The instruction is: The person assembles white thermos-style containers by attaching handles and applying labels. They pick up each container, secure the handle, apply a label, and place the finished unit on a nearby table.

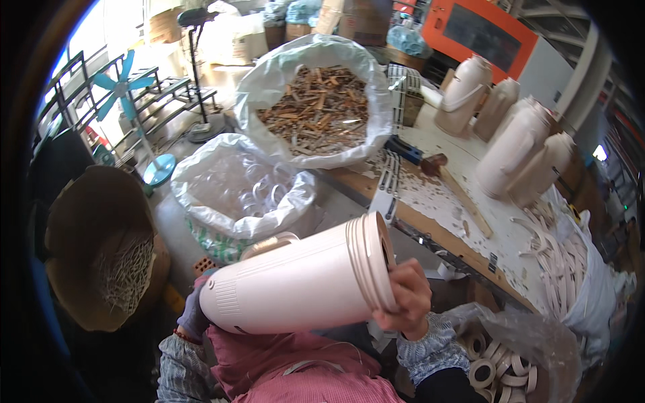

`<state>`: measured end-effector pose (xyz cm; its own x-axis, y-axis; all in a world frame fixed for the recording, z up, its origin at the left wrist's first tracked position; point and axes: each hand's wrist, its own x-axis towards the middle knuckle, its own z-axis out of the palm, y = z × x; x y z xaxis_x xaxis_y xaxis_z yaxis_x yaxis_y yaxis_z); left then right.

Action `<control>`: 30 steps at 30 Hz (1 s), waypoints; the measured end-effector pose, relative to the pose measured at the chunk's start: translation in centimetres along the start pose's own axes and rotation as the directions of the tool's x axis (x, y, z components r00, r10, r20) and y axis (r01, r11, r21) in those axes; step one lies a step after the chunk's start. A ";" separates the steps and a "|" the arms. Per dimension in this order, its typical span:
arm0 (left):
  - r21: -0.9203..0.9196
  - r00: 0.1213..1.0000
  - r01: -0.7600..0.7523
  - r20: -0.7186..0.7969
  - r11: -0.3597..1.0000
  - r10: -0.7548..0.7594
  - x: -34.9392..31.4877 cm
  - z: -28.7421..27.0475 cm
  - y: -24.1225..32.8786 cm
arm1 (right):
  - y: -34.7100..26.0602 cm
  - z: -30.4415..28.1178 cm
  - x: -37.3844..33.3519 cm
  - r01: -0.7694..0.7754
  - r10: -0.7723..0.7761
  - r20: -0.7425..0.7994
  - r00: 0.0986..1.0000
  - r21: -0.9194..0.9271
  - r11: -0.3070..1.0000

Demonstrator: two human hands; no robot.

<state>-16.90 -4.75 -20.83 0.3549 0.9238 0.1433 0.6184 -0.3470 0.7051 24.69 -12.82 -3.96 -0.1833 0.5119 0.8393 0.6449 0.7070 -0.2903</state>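
Over pink clothing (316, 379), pale casing (295, 282), hands (408, 295) at both ends

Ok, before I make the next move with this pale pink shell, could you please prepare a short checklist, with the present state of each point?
1. Right hand gripping the rim end of the pale pink shell: ok.
2. Left hand at the opposite end: ok; it wears a glove.
3. Left hand's grip firm: cannot tell, the shell hides most of it.
4. Inside of the shell clean: cannot tell, the opening is turned mostly away.
5. Table free of scraps: not ok, chips are scattered over it.
6. Wooden-handled tool put away: not ok, it lies on the table.
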 end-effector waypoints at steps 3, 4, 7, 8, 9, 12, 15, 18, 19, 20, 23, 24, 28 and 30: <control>-0.470 0.983 0.179 0.055 0.865 -0.174 -0.9 -1.2 0.3 | -2.2 -0.5 1.1 0.096 -0.109 0.116 0.987 0.113 0.989; -0.734 0.960 0.235 0.074 0.637 -0.269 -0.9 -0.8 -1.0 | -2.0 -0.2 0.9 0.070 -0.079 0.075 0.994 0.123 0.990; -0.946 0.880 -0.040 -0.186 0.321 -0.437 0.2 -2.6 -2.2 | 1.2 2.2 -2.4 -0.184 0.193 -0.164 0.967 0.066 0.981; -0.329 0.842 -0.103 -0.532 0.939 -0.093 1.0 -5.2 6.5 | 1.6 3.7 -2.9 -0.605 0.702 -0.137 0.698 0.411 0.682; -0.021 0.800 -0.190 -0.583 0.981 0.143 0.9 -7.8 11.1 | 4.1 5.6 -4.1 -0.710 0.863 0.044 0.504 0.589 0.385; 0.392 0.704 -0.576 -0.207 0.717 0.680 0.8 -12.5 22.5 | 8.7 12.9 -9.5 -0.805 0.613 0.789 -0.033 0.342 -0.484; 0.384 0.568 -0.781 0.111 0.492 0.816 2.5 -13.4 29.4 | 8.5 15.9 -14.2 -0.950 0.368 0.925 -0.090 0.031 -0.312; 0.428 0.884 -0.465 0.187 0.775 0.428 3.7 -13.9 28.8 | 9.7 10.8 -7.7 -0.843 0.437 0.777 0.453 0.215 0.494; 0.399 0.905 -0.424 0.214 0.813 0.367 4.3 -13.4 28.0 | 11.5 7.7 -6.7 -0.668 0.462 0.499 0.733 0.400 0.628; 0.385 0.927 -0.363 0.242 0.849 0.286 4.8 -13.1 27.5 | 13.2 3.3 -4.9 -0.695 0.650 0.340 0.680 0.583 0.421; -0.032 0.869 -0.453 0.208 0.891 0.450 6.8 -11.9 26.3 | 25.5 -14.9 -8.3 -0.641 0.636 -0.519 0.571 0.203 0.740; -0.139 0.862 -0.463 0.160 0.875 0.481 6.9 -11.3 25.3 | 27.1 -20.9 -10.0 -0.815 0.506 -0.677 0.535 -0.256 0.520; 0.129 0.866 -0.492 -0.036 0.861 0.499 6.4 -11.5 22.2 | 32.0 -35.6 -18.7 -0.898 0.388 -0.921 0.018 -0.186 -0.399; 0.357 0.862 -0.458 -0.044 0.814 0.504 7.2 -10.3 25.3 | 31.7 -36.2 -22.0 -0.829 0.393 -0.914 -0.104 -0.138 -0.542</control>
<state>-5.96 -5.22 5.21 0.5875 0.6287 0.5095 0.5911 -0.7634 0.2605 76.02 -19.36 -14.97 0.9504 -0.2214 0.2185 -0.0946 -0.8748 -0.4751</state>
